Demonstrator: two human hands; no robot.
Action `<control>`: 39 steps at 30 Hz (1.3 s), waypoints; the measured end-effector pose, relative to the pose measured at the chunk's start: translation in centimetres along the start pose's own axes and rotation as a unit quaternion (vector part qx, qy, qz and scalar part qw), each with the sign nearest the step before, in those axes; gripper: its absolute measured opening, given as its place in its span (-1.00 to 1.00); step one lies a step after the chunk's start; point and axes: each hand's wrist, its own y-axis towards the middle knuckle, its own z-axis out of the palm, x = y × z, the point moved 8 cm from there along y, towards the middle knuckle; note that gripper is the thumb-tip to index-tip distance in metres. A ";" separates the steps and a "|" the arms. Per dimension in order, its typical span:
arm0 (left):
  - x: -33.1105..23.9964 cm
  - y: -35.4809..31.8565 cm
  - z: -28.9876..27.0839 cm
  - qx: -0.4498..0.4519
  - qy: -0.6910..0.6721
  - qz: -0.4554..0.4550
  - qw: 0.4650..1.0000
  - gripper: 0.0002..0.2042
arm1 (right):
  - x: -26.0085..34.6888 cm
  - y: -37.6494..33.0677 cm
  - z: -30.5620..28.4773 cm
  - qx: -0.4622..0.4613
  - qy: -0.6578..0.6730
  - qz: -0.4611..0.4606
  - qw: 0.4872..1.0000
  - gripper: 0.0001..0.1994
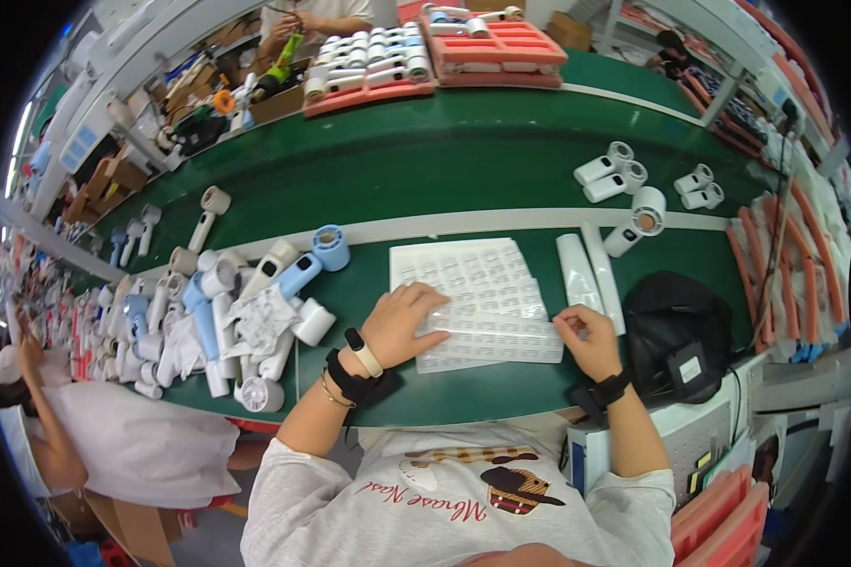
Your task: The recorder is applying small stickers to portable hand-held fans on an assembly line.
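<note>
Several white label sheets (461, 263) lie fanned in a loose stack on the green workbench in front of me. The nearest sheet (492, 342), printed in rows and glossy, sits on top, slightly askew. My left hand (403, 324) rests on the left side of the stack, thumb apart from the fingers and nothing gripped. At the top sheet's right edge, my right hand (588, 340) pinches its corner between thumb and fingers. Two long, glossy white strips or rolls (580, 272) lie just beyond that hand.
Handheld fans (199, 307) in white and blue heap up at my left. A black bag (676, 326) sits at my right, near pink foam trays (771, 274). More fans (605, 180) lie beyond the white divider. Co-workers are at the far side and left.
</note>
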 end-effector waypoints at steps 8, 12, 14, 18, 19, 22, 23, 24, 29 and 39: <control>3.3 0.3 2.1 0.056 -0.241 -0.016 0.969 -0.87 | -0.5 0.4 0.0 0.010 -0.024 -0.007 1.000 -0.90; 3.8 0.0 2.4 0.024 -0.264 -0.047 0.963 -0.88 | -0.4 0.4 -0.1 0.037 -0.043 0.008 0.998 -0.91; 4.1 0.5 2.5 0.005 -0.267 -0.063 0.962 -0.88 | -0.6 0.5 -0.5 0.034 -0.049 0.008 0.998 -0.91; 4.4 -0.1 2.0 -0.017 -0.279 -0.114 0.953 -0.88 | -0.5 0.4 0.3 0.035 -0.042 -0.007 0.998 -0.91; 4.2 -0.1 2.1 -0.012 -0.280 -0.117 0.953 -0.88 | -0.5 0.4 0.2 0.028 -0.038 -0.010 0.999 -0.91; 3.9 -0.4 2.0 -0.015 -0.280 -0.130 0.951 -0.86 | -0.3 0.4 0.3 0.026 -0.030 -0.020 0.999 -0.91; 3.7 -0.3 2.0 -0.022 -0.294 -0.127 0.947 -0.86 | -0.3 0.4 0.2 0.021 -0.028 -0.018 0.999 -0.91; 3.5 -0.3 2.0 -0.029 -0.308 -0.124 0.943 -0.86 | -0.3 0.4 0.2 0.015 -0.025 -0.017 0.999 -0.91; 4.2 -0.7 2.6 -0.041 -0.370 -0.129 0.919 -0.80 | -0.3 0.3 0.2 0.024 -0.018 -0.008 1.000 -0.92; 4.1 -0.5 2.3 -0.039 -0.358 -0.119 0.925 -0.83 | 1.5 0.1 0.1 0.042 -0.044 -0.048 0.997 -0.90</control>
